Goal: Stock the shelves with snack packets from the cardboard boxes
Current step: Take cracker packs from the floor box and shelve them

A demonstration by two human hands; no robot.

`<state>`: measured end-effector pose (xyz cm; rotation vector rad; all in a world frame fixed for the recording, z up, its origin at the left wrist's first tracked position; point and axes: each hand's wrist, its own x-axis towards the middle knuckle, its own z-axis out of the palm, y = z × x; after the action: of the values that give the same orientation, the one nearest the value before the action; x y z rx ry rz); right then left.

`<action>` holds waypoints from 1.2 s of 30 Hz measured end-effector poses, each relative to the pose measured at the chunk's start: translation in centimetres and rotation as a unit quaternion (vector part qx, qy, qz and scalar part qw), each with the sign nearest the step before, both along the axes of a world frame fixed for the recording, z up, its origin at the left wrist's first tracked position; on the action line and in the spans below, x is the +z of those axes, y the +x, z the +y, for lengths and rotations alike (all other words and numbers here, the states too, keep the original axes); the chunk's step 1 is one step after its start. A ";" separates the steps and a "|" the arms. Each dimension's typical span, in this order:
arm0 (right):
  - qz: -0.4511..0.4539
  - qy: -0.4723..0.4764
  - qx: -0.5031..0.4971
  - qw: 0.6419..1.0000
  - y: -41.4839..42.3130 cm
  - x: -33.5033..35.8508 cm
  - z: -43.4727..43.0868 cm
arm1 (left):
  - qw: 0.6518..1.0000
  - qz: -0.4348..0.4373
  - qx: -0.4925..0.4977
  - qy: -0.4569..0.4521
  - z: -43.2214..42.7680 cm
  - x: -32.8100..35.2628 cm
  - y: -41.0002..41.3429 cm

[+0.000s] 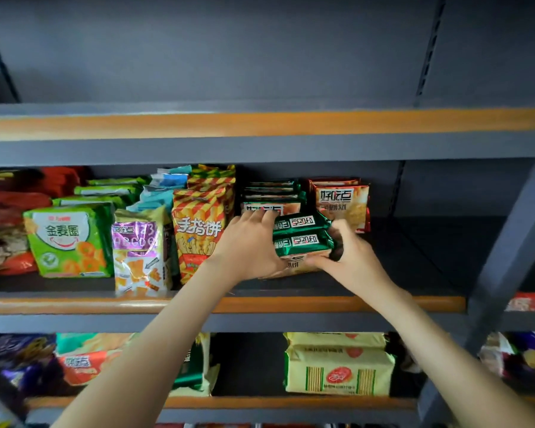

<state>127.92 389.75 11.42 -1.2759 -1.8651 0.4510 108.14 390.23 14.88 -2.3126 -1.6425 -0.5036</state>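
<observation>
Two green snack packets [301, 237] lie stacked on the middle shelf [260, 304], label side up and upside down to me. My left hand [249, 242] holds their left side, its fingertips reaching a row of green packets [272, 196] standing behind. My right hand [346, 254] grips the stack's right end, thumb under it. A paler packet [294, 265] shows beneath the stack. No cardboard box is in view.
Red packets [342, 202] stand right of the green row. Striped orange packets [200, 230], purple [139, 251] and green-white bags [68, 239] fill the shelf's left. The right part of the shelf floor [430, 251] is bare. Yellow packs [337, 366] sit below. A grey post [507, 251] stands right.
</observation>
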 end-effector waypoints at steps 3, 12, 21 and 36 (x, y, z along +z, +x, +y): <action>0.016 -0.040 0.015 0.999 0.8 -0.2 1.4 | 0.999 0.035 0.002 -0.024 1.3 0.3 0.4; 0.066 -0.117 0.059 0.989 1.4 -0.4 3.6 | 0.978 0.104 -0.050 0.176 1.3 -1.5 0.6; -0.098 0.049 0.071 0.991 2.2 0.4 4.3 | 0.957 -0.097 -0.033 0.271 -1.6 -1.8 -3.8; -0.403 0.141 0.049 0.903 -2.8 -1.0 7.8 | 0.921 -0.217 -0.037 0.321 -3.6 -1.3 -7.1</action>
<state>125.16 397.59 10.44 -1.2636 -2.5579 -0.3679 101.03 386.61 13.58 -1.8405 -1.2645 -1.4141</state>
